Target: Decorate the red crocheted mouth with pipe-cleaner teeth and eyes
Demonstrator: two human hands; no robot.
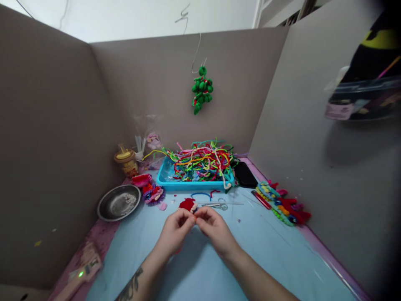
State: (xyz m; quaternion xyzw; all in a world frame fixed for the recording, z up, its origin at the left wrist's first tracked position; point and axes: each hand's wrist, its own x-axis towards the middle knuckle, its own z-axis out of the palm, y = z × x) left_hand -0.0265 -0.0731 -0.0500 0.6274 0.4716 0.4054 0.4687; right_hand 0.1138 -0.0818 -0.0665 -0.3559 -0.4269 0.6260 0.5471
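Both my hands meet over the middle of the light blue table mat point(269, 255). My left hand point(176, 229) and my right hand point(213, 225) pinch together a small red fuzzy piece point(188, 204) that shows just above the fingertips. Fingers of both hands are curled closed on it. A pair of scissors point(217, 205) lies flat just beyond my right hand, and a blue curved pipe cleaner point(200, 194) rests behind that.
A turquoise tray point(191, 185) piled with coloured pipe cleaners sits at the back. A steel bowl point(118, 202) stands left, finished fuzzy figures point(282, 202) right, a black phone point(244, 174) beside the tray. Grey cardboard walls enclose the desk; a green ornament point(202, 90) hangs on the rear wall.
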